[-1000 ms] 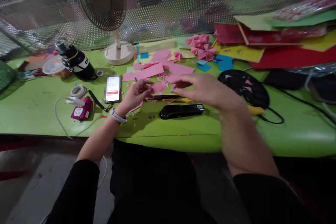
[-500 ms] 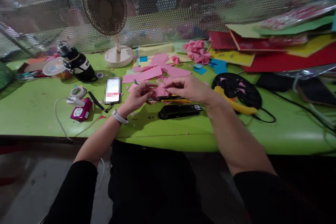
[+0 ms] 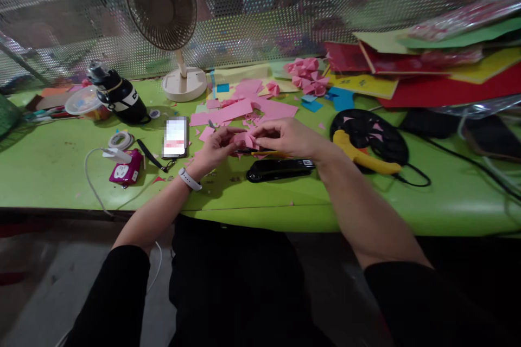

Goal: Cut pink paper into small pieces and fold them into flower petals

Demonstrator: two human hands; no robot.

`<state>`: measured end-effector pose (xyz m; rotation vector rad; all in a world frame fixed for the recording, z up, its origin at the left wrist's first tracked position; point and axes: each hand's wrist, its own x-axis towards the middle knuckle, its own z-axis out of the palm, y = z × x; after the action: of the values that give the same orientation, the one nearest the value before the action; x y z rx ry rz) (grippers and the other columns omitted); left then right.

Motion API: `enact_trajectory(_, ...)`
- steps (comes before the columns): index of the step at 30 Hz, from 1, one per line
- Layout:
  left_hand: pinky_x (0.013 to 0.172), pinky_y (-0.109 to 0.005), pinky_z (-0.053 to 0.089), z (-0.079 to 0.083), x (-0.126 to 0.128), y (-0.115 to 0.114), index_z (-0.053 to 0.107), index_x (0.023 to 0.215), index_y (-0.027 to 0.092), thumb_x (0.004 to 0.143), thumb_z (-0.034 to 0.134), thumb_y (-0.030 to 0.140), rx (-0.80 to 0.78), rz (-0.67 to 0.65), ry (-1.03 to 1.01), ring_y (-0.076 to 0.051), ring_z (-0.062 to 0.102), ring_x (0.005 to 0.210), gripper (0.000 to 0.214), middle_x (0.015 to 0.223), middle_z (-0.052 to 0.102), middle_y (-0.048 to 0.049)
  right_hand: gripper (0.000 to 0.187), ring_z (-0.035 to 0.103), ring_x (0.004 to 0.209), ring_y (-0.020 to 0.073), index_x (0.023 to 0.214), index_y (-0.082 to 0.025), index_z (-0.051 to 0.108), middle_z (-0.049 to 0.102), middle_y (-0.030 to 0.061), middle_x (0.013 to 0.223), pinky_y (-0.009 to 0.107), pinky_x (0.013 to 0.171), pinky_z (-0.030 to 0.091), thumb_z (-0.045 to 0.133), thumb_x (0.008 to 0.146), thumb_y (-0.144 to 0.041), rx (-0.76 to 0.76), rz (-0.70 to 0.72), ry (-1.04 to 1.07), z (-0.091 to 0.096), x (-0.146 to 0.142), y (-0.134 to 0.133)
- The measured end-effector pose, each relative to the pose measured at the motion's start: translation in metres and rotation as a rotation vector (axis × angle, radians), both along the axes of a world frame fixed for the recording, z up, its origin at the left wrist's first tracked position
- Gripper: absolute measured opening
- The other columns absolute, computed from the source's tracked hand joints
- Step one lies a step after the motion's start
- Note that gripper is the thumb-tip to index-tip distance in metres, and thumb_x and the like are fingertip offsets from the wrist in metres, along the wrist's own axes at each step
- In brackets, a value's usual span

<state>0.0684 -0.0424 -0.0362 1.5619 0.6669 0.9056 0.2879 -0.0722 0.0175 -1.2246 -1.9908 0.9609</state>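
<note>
Both hands pinched one small pink folded paper piece (image 3: 247, 139) just above the green tabletop (image 3: 52, 165).

We had the left hand (image 3: 215, 147) closed on the paper's left side and the right hand (image 3: 287, 138) closed on its right, fingertips meeting over it. Directly under the hands lay a black-and-yellow utility knife (image 3: 264, 152); just nearer us sat a long black stapler (image 3: 279, 169). Behind the hands was a scatter of pink paper offcuts (image 3: 244, 108), and further back a cluster of folded pink paper flowers (image 3: 307, 73). Left of the hands lay a phone (image 3: 176, 137), screen up. A white desk fan (image 3: 163, 5) stood at the back edge against the perforated metal screen (image 3: 260, 5).
</note>
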Motion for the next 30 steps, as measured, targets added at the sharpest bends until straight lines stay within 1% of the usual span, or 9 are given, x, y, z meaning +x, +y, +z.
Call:
enact_trajectory(6,0.066,-0.022,0.058,-0.001,0.002,-0.002,0.062,0.114,0.016,0.082,0.076,0.033,-0.028,0.036,-0.047,-0.013,0.07,0.085,0.039,0.108,0.071,-0.0091,0.028,0.07,0.079,0.0198,0.1,-0.018,0.075,0.076,0.0079,0.093,0.033,0.074,0.056,0.064,0.079,-0.031,-0.011,-0.047,-0.019,-0.003,-0.004,-0.001)
enact_trajectory(10,0.067,-0.024,0.06,-0.003,0.002,-0.002,0.062,0.115,0.016,0.08,0.078,0.036,-0.078,0.037,-0.049,-0.013,0.071,0.081,0.044,0.099,0.072,-0.0075,0.028,0.07,0.079,0.0203,0.102,-0.017,0.075,0.077,0.0081,0.092,0.033,0.074,0.056,0.066,0.08,-0.03,0.059,-0.1,-0.081,-0.002,-0.007,-0.002)
enact_trajectory(13,0.07,-0.027,0.061,0.0,0.002,-0.005,0.06,0.118,0.016,0.081,0.077,0.037,-0.096,0.022,-0.028,-0.014,0.072,0.08,0.045,0.093,0.073,-0.006,0.029,0.07,0.081,0.021,0.104,-0.017,0.075,0.077,0.0084,0.093,0.034,0.075,0.055,0.066,0.081,-0.032,0.113,-0.131,-0.108,-0.004,-0.009,-0.003)
enact_trajectory(17,0.071,-0.029,0.061,0.004,0.002,-0.007,0.059,0.118,0.015,0.082,0.076,0.037,-0.12,0.023,-0.023,-0.014,0.072,0.081,0.046,0.098,0.073,-0.0072,0.032,0.07,0.08,0.0212,0.104,-0.018,0.075,0.076,0.0083,0.092,0.034,0.074,0.055,0.068,0.081,-0.04,0.127,-0.097,-0.078,-0.01,-0.01,-0.001)
enact_trajectory(19,0.071,-0.029,0.061,0.005,0.002,-0.007,0.059,0.117,0.015,0.08,0.077,0.037,-0.139,0.021,-0.041,-0.014,0.072,0.08,0.047,0.098,0.073,-0.007,0.032,0.069,0.076,0.02,0.103,-0.018,0.074,0.075,0.007,0.087,0.033,0.07,0.055,0.069,0.08,-0.041,0.074,-0.088,-0.017,-0.012,-0.01,0.001)
enact_trajectory(21,0.07,-0.027,0.06,0.007,0.002,-0.007,0.06,0.117,0.015,0.079,0.079,0.037,-0.133,0.006,-0.056,-0.013,0.071,0.077,0.048,0.093,0.074,-0.006,0.031,0.067,0.071,0.0186,0.101,-0.019,0.072,0.073,0.0051,0.081,0.031,0.065,0.054,0.069,0.079,-0.04,-0.014,-0.068,0.051,-0.013,-0.008,0.003)
enact_trajectory(23,0.069,-0.025,0.058,0.008,0.001,-0.008,0.061,0.117,0.014,0.078,0.08,0.036,-0.101,-0.016,-0.058,-0.012,0.07,0.074,0.048,0.088,0.074,-0.0051,0.032,0.066,0.069,0.0175,0.101,-0.018,0.07,0.071,0.0038,0.077,0.029,0.061,0.053,0.071,0.076,-0.038,-0.113,-0.008,0.115,-0.011,-0.005,0.005)
enact_trajectory(27,0.064,-0.022,0.055,0.013,-0.001,-0.009,0.063,0.12,0.016,0.08,0.079,0.038,-0.043,-0.053,-0.014,-0.011,0.07,0.073,0.048,0.089,0.075,-0.0063,0.04,0.067,0.07,0.0162,0.108,-0.016,0.068,0.073,0.0046,0.08,0.028,0.063,0.054,0.075,0.074,-0.036,-0.288,0.156,0.211,-0.005,0.002,0.006)
enact_trajectory(30,0.064,-0.022,0.054,0.014,-0.001,-0.01,0.063,0.121,0.017,0.082,0.077,0.04,-0.01,-0.062,0.009,-0.011,0.069,0.073,0.048,0.091,0.075,-0.0068,0.049,0.067,0.073,0.0159,0.117,-0.015,0.066,0.073,0.0049,0.082,0.028,0.066,0.054,0.076,0.074,-0.035,-0.349,0.237,0.24,-0.004,0.002,0.006)
